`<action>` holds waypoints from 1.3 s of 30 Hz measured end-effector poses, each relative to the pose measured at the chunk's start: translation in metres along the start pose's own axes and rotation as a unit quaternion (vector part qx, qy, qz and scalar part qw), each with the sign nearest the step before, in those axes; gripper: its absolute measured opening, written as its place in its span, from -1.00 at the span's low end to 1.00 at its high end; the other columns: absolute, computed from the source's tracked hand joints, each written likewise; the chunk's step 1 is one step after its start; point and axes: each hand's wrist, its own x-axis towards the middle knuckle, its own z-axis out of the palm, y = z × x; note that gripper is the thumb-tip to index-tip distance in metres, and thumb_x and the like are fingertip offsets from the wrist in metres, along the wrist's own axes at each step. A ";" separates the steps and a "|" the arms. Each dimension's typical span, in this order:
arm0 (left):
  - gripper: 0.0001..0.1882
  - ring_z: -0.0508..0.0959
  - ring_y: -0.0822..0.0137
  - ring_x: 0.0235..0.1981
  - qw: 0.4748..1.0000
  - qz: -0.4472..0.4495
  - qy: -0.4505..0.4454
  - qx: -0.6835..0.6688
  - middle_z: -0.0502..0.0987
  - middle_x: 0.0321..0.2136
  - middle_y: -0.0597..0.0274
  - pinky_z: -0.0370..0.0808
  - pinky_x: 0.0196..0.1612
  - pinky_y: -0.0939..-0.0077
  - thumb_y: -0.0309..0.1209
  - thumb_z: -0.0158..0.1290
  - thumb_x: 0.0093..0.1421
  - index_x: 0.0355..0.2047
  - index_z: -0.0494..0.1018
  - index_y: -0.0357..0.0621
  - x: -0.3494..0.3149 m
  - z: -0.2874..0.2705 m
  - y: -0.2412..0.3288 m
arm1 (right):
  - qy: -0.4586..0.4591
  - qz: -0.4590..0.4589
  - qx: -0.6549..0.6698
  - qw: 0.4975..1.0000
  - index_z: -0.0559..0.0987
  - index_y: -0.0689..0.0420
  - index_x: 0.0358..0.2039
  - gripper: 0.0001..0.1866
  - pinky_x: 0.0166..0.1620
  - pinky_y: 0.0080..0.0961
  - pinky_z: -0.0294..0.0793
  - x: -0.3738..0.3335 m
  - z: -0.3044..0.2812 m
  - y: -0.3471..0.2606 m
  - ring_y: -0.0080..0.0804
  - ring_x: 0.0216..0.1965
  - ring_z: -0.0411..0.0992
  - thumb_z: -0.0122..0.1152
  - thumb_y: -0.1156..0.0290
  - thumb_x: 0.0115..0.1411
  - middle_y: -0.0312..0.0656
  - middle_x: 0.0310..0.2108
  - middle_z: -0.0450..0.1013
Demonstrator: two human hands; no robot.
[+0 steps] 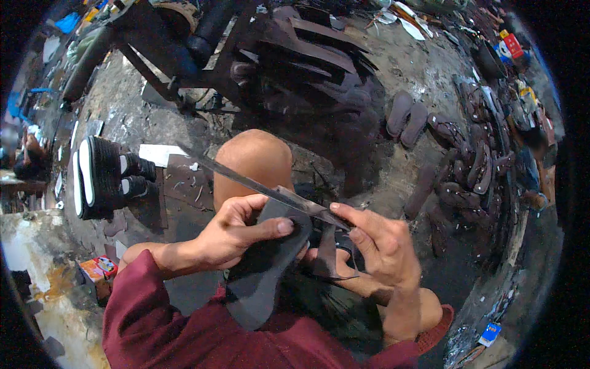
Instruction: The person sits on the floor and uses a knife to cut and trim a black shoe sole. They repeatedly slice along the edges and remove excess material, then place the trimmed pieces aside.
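Head view showed the left hand (236, 230) gripping a dark grey, sole-shaped rubber piece (264, 270) at frame centre, thumb pressed on top, while the right hand (378, 246) fingers closed around a long knife (270, 190) slicing its edge.

Left hand (236, 230), on a forearm entering from lower left in a dark red sleeve pushed back above the wrist, with thumb extended rightward and fingers curled in a grip. Right hand (375, 246), forearm rising from below, fingers bent and pinched together, forefinger extended leftward; both hands nearly meet above a bare knee.
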 end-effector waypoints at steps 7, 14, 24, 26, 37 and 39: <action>-0.50 0.52 0.48 -0.10 0.979 -0.005 -0.071 0.189 0.50 -0.03 0.22 0.50 -0.05 0.56 -0.33 0.14 0.25 0.16 0.33 -0.20 -0.001 0.008 0.007 | -0.178 -0.022 0.040 0.983 0.46 0.00 0.13 -0.61 -0.28 -0.24 0.54 0.046 -0.034 -0.013 -0.07 -0.35 0.56 0.05 0.34 0.29 -0.10 -0.29 0.57; -0.08 0.39 0.00 0.13 0.960 0.083 -0.242 -0.115 0.21 0.21 -0.20 0.37 0.16 0.21 -0.25 0.14 0.10 0.33 -0.10 -0.35 0.013 -0.012 -0.008 | 0.215 0.117 0.261 0.934 0.37 0.23 0.18 -0.57 -0.44 -0.67 0.35 -0.020 0.009 -0.019 -0.64 -0.51 0.34 -0.10 0.30 0.39 -0.24 -0.45 0.46; -0.66 0.60 0.33 -0.37 0.961 0.191 0.116 -0.162 0.59 -0.30 0.15 0.57 -0.22 0.41 -0.26 0.13 0.22 -0.12 0.41 -0.25 0.069 0.106 -0.017 | 0.414 0.146 -0.029 0.898 0.27 0.37 0.21 -0.50 -0.15 -0.33 0.45 -0.118 0.133 0.024 -0.24 -0.25 0.45 -0.13 0.32 0.36 0.05 -0.15 0.46; -0.64 0.60 0.33 -0.46 0.976 0.161 0.097 -0.111 0.60 -0.31 0.16 0.61 -0.32 0.41 -0.22 0.07 0.21 -0.10 0.41 -0.23 0.063 0.103 -0.015 | 0.402 0.118 -0.057 0.906 0.35 0.37 0.15 -0.55 -0.19 -0.26 0.46 -0.149 0.141 0.025 -0.06 -0.29 0.47 -0.12 0.37 0.32 0.12 -0.18 0.47; -0.65 0.55 0.26 -0.29 0.978 0.166 0.033 -0.125 0.52 -0.31 0.15 0.54 -0.13 0.32 -0.28 0.02 0.14 -0.10 0.34 -0.17 0.041 0.059 -0.046 | 0.216 0.192 0.010 0.957 0.50 0.10 0.09 -0.58 -0.14 -0.16 0.50 -0.141 0.071 -0.028 0.04 -0.19 0.49 0.09 0.46 0.19 0.02 -0.15 0.49; -0.64 0.56 0.26 -0.30 0.976 0.175 0.037 -0.122 0.52 -0.31 0.16 0.54 -0.15 0.32 -0.30 0.03 0.12 -0.11 0.34 -0.18 0.038 0.060 -0.047 | 0.193 0.195 0.011 0.962 0.49 0.07 0.11 -0.57 -0.20 -0.20 0.50 -0.132 0.060 -0.034 0.00 -0.24 0.49 0.10 0.47 0.19 0.01 -0.22 0.48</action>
